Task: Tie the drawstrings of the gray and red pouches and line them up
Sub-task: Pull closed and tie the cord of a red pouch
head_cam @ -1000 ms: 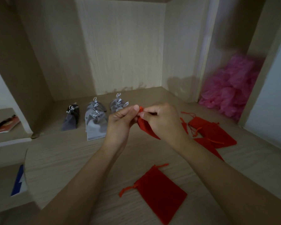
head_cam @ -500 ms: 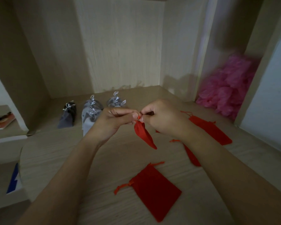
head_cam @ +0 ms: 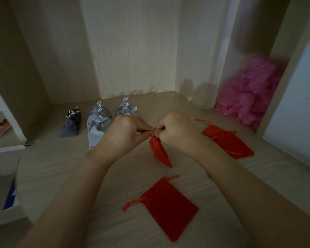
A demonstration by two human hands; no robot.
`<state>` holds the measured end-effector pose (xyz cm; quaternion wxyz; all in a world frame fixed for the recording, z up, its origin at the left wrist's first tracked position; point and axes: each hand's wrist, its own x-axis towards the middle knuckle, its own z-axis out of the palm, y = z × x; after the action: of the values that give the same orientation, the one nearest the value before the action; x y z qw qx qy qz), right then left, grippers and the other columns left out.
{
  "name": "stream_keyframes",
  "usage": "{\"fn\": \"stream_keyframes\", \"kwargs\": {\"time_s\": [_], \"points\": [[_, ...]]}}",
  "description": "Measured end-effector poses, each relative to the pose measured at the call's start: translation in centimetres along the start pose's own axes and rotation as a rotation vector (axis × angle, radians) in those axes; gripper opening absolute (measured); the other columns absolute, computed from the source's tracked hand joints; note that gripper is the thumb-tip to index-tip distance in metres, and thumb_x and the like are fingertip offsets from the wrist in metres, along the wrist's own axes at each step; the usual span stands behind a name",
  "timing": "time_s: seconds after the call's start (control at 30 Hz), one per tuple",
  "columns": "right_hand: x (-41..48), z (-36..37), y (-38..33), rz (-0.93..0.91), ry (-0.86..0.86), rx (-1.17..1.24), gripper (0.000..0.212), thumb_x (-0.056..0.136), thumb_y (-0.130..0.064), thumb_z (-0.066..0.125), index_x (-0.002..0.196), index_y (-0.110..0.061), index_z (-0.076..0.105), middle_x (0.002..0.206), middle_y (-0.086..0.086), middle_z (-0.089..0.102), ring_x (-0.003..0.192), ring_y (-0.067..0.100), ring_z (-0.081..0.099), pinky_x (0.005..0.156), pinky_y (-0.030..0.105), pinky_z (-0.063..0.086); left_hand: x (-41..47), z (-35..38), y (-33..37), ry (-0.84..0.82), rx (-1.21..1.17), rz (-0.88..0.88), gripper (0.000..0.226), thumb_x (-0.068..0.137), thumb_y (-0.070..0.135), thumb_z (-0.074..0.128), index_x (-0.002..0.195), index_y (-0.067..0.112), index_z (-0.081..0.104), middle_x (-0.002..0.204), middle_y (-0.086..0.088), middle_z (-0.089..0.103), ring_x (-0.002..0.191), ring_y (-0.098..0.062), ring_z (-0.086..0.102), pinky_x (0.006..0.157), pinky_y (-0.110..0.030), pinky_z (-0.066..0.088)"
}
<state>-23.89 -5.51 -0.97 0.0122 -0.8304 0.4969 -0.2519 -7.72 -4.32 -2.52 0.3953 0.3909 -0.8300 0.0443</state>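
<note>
hands (head_cam: pixel 127 135) (head_cam: pixel 177 133) curled together, seemingly pinching red pouch (head_cam: pixel 159 152)

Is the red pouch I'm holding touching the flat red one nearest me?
Apart. The head view shows bare table between the hanging tip of the held pouch and the flat pouch.

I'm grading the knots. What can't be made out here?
Head view:
1. Drawstrings of the held red pouch: hidden by left hand and right hand.
2. The gray pouches: overlapping, one behind the left hand; count unclear.
3. The red pouches at right: partly behind the right forearm.
4. The pink heap: blurred.
</note>
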Motion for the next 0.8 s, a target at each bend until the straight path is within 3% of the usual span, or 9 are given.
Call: {"fn": "stream_keyframes", "kwargs": {"time_s": [0.13,0.27,0.37,0.47,0.57,0.7,0.8], "points": [[-0.1,0.7,-0.4,0.036,0.072,-0.098,0.02,0.081,-0.019,0.054,0.082,-0.007,0.071,0.077,0.011,0.066,0.076,0.028,0.06,0.063,0.031,0.048,0.1,0.8,0.1,-0.013,0.186,0.066,0.027,0.076,0.031,0.054,0.082,0.018,0.078,0.067,-0.002,0.07,0.057,-0.018,0.065,0.051,-0.025,0.047],[-0.2,0.6,-0.5,0.064,0.125,-0.076,0.022,0.081,-0.02,0.054,0.075,-0.003,0.067,0.067,0.011,0.06,0.067,0.03,0.054,0.055,0.032,0.036,0.1,1.4,0.5,0.086,0.238,0.03,0.016,0.076,0.021,0.063,0.079,0.014,0.077,0.066,-0.004,0.068,0.058,-0.023,0.065,0.05,-0.031,0.052],[0.5,-0.1,-0.4,0.198,0.061,0.309,0.026,0.085,-0.016,0.054,0.067,-0.003,0.068,0.065,0.013,0.067,0.061,0.026,0.06,0.062,0.039,0.048,0.1,1.2,0.5,0.192,0.263,0.049,0.023,0.08,0.022,0.056,0.08,0.01,0.075,0.07,-0.004,0.068,0.061,-0.023,0.065,0.052,-0.031,0.049],[0.8,-1.0,0.1,0.423,-0.075,0.897,0.026,0.087,-0.009,0.055,0.062,-0.008,0.062,0.054,0.002,0.059,0.043,0.009,0.051,0.046,0.021,0.038,0.2,1.2,0.5,0.303,0.251,0.114,0.021,0.084,0.019,0.058,0.084,0.006,0.074,0.075,-0.005,0.07,0.066,-0.023,0.066,0.062,-0.032,0.047],[0.2,-1.3,0.7,0.552,-0.256,1.239,0.023,0.092,-0.014,0.056,0.069,-0.01,0.058,0.057,-0.002,0.054,0.041,0.001,0.046,0.04,0.013,0.033,0.1,1.4,0.5,0.357,0.27,0.184,0.016,0.086,0.016,0.062,0.089,0.006,0.074,0.078,-0.006,0.07,0.069,-0.023,0.066,0.066,-0.033,0.048],[0.0,-1.2,0.9,0.7,-0.358,1.522,0.024,0.091,-0.014,0.058,0.067,-0.011,0.055,0.049,-0.004,0.053,0.037,0.001,0.042,0.036,0.01,0.031,0.0,1.3,0.4,0.394,0.26,0.227,0.013,0.084,0.012,0.067,0.091,0.004,0.074,0.081,-0.008,0.071,0.072,-0.021,0.066,0.068,-0.034,0.05],[0.1,-1.2,0.9,0.695,-0.344,1.533,0.022,0.09,-0.012,0.058,0.068,-0.011,0.056,0.048,-0.004,0.054,0.035,0.0,0.042,0.035,0.009,0.03,0.0,1.3,0.3,0.379,0.27,0.238,0.014,0.084,0.014,0.066,0.091,0.004,0.074,0.08,-0.008,0.071,0.071,-0.021,0.066,0.068,-0.033,0.05]]}}
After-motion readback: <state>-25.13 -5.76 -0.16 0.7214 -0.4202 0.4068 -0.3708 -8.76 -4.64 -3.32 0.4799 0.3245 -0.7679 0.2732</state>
